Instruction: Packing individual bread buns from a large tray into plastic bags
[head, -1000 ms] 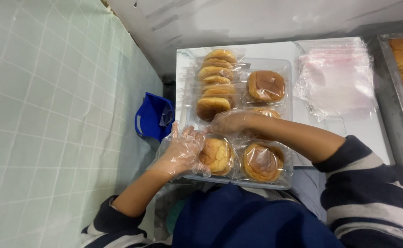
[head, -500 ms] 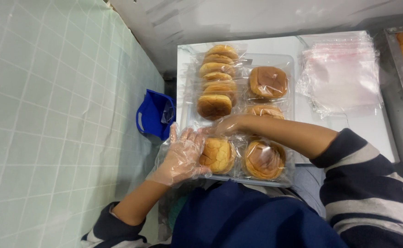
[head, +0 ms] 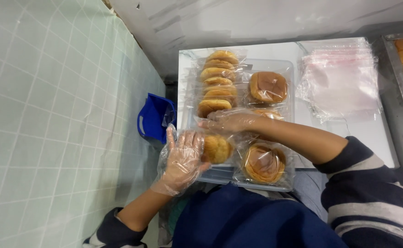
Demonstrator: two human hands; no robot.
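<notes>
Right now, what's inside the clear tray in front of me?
The clear tray holds bagged buns: an upright row at left, others flat. Both gloved hands, left hand and right hand, cover some.

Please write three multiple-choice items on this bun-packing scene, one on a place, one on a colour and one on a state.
1. Where does the stack of empty clear bags lie?
A. right of the tray of buns
B. on the tiled wall
C. inside the blue bag

2. What colour is the bag beside the table's left edge?
A. red
B. blue
C. yellow

3. What is the state of the left hand?
A. bare and resting flat on the table
B. gloved, against a bagged bun
C. out of sight

Answers: 1 A, the bags sit right of the tray; 2 B, it is plainly blue; 3 B, a clear plastic glove covers it at the bun.
</notes>
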